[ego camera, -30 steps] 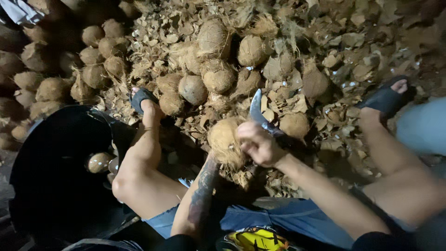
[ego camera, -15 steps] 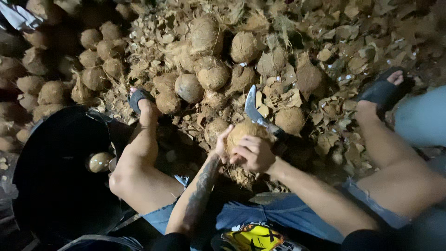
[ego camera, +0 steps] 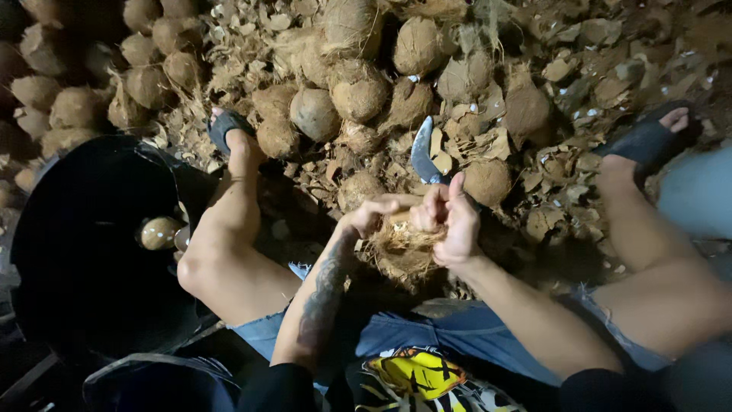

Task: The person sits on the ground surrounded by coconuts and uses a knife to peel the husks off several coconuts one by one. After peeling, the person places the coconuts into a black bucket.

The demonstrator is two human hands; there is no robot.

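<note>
A fibrous brown coconut (ego camera: 402, 248) sits between my knees, just above my lap. My left hand (ego camera: 370, 215) grips its upper left side. My right hand (ego camera: 450, 217) is closed around the handle of a curved metal knife (ego camera: 423, 156), whose blade points up and away from me, right against the coconut's top. Both hands touch the coconut. Its lower part is in shadow.
A heap of husked coconuts (ego camera: 335, 99) and husk scraps (ego camera: 572, 91) covers the ground ahead. A big black tub (ego camera: 84, 252) stands at my left with a peeled coconut (ego camera: 158, 233) in it. My sandalled feet (ego camera: 229, 133) rest on either side.
The coconut has come closer to my lap and both hands have closed together over its top. The knife blade has swung more upright.
</note>
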